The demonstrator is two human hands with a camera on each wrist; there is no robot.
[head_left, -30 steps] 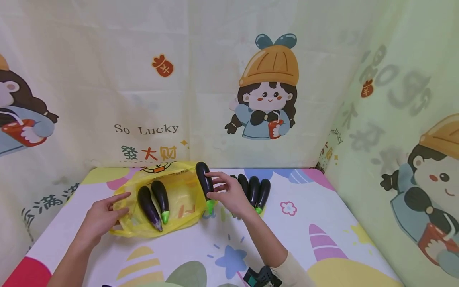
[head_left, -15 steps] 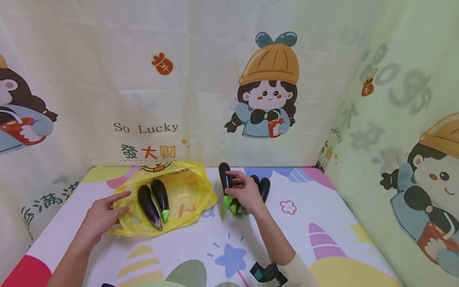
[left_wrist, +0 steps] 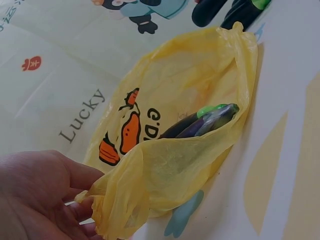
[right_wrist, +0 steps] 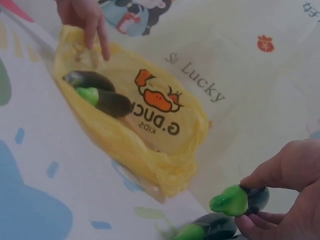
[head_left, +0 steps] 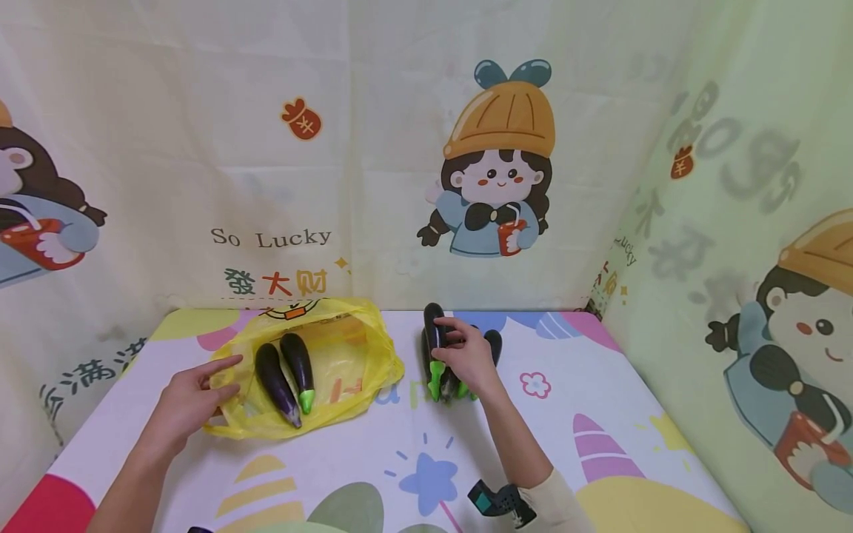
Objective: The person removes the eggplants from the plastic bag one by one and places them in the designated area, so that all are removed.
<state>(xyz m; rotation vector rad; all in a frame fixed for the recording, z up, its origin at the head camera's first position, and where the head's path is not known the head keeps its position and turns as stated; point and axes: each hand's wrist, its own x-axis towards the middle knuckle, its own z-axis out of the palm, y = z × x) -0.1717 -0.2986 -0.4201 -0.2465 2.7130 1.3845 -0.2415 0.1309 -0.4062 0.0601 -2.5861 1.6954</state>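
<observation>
Right grip [head_left: 466, 361]: pinches one dark eggplant [head_left: 433, 337], green end on the near side.
Loose eggplants [head_left: 494, 345]: clustered just beside it, far side of the tabletop [head_left: 526, 437].
Left grip [head_left: 188, 403]: spread wide, touching the left edge of the yellow bag [head_left: 383, 363].
Bagged pair [head_left: 276, 381]: two eggplants, side by side.
</observation>
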